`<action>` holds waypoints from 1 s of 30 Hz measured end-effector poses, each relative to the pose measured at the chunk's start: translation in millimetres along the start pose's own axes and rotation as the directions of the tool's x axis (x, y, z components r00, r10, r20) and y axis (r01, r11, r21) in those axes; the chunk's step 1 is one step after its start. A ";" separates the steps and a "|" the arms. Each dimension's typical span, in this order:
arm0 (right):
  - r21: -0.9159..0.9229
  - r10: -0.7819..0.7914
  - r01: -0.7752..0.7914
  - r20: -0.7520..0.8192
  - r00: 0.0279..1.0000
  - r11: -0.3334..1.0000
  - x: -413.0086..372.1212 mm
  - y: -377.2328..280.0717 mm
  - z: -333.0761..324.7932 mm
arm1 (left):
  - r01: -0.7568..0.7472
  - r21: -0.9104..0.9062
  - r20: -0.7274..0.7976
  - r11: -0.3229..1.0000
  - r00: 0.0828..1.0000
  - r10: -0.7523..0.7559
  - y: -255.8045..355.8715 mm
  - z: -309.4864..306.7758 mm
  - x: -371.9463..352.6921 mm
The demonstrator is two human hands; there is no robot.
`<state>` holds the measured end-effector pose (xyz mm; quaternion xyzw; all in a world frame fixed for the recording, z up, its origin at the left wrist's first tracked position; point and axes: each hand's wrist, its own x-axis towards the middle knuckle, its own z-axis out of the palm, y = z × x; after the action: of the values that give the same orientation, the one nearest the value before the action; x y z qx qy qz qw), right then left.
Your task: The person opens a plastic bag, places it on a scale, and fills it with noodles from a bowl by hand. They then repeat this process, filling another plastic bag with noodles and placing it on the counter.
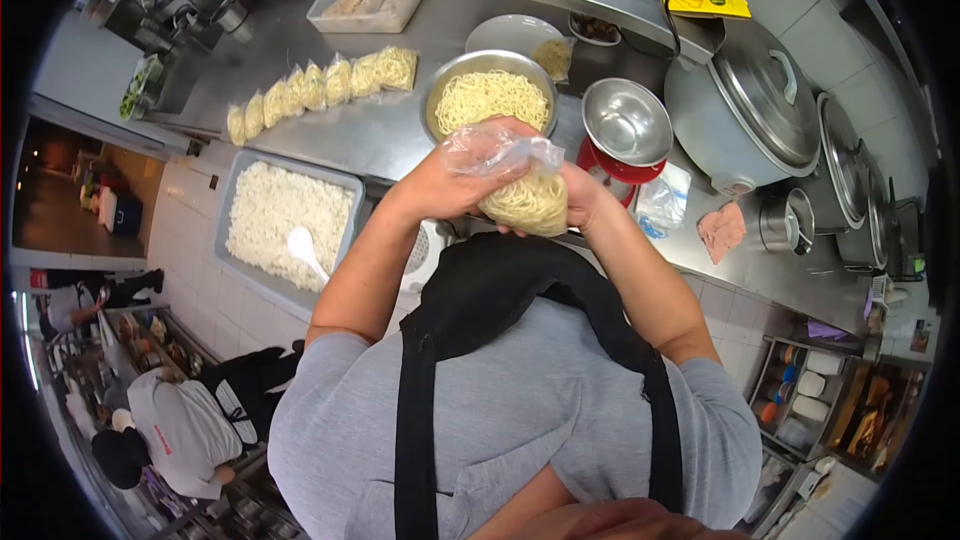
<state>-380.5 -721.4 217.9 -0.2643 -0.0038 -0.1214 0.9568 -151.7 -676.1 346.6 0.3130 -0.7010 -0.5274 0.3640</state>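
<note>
Both my hands hold a clear plastic bag of yellow noodles (525,202) in front of my chest. My left hand (440,185) pinches the bag's loose upper part (495,148). My right hand (585,195) cups the noodle-filled bottom from the right side. Just beyond the bag stands a large metal bowl of loose noodles (487,95) on the steel counter (380,135). To its right, an empty metal bowl (627,120) sits on a red scale (640,175).
Several filled noodle bags (320,85) lie in a row at the counter's left. A grey tray of white food with a white spoon (275,220) is below them. A big rice cooker (750,110), pots, a pink cloth (722,228) and spare bags (662,202) are right. Another person (170,430) works lower left.
</note>
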 end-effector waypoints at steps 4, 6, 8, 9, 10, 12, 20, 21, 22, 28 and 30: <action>-0.610 -0.395 0.039 -0.461 0.795 0.791 47.7 -20.8 44.9 | -0.158 0.116 0.059 0.981 0.987 0.152 -21.5 -45.3 6.0; -0.886 -0.639 -0.164 -0.431 0.637 0.433 61.5 -36.4 49.3 | -0.155 0.226 0.150 0.962 0.981 0.123 -41.1 -68.0 14.6; -0.896 -0.725 -0.321 -0.439 0.530 0.308 71.1 -43.7 63.5 | -0.119 0.157 0.090 0.980 0.990 0.106 -60.2 -79.4 24.8; -0.868 -0.803 -0.424 -0.437 0.406 0.258 80.0 -44.5 70.4 | -0.175 0.262 0.099 0.949 0.983 0.154 -68.8 -87.8 30.8; -0.820 -0.866 -0.530 -0.412 0.282 0.218 88.1 -45.8 76.4 | -0.177 0.252 0.116 0.951 0.982 0.152 -76.0 -89.6 32.8; -0.773 -0.858 -0.568 -0.469 0.211 0.282 99.1 -50.1 72.7 | -0.012 0.119 -0.124 0.993 0.992 0.027 -89.8 -89.9 40.1; -0.717 -0.947 -0.685 -0.295 0.129 0.130 163.5 -59.1 41.4 | 0.218 -0.803 -0.101 0.554 0.867 -0.488 -121.2 -90.8 60.3; -0.769 -0.931 -0.623 -0.320 0.174 0.147 169.3 -55.0 45.2 | 0.171 -0.852 -0.075 0.494 0.895 -0.439 -124.3 -95.7 67.0; -0.773 -0.921 -0.626 -0.312 0.231 0.105 173.8 -52.7 55.5 | 0.183 -0.849 -0.064 0.496 0.896 -0.439 -128.5 -102.2 72.3; -0.931 -0.915 0.149 -0.281 0.290 0.334 147.5 -42.2 51.3 | 0.275 -0.671 -0.087 0.689 0.893 -0.441 -163.1 -171.2 128.0; -0.943 -0.919 0.056 -0.306 0.248 0.329 120.6 -32.3 42.8 | 0.327 -0.468 -0.130 0.821 0.894 -0.430 -155.8 -180.4 165.6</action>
<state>-268.5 -754.3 279.7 -0.5366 0.4186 -0.5662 0.4650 -80.8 -943.2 258.0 0.4162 -0.4419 -0.6923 0.3900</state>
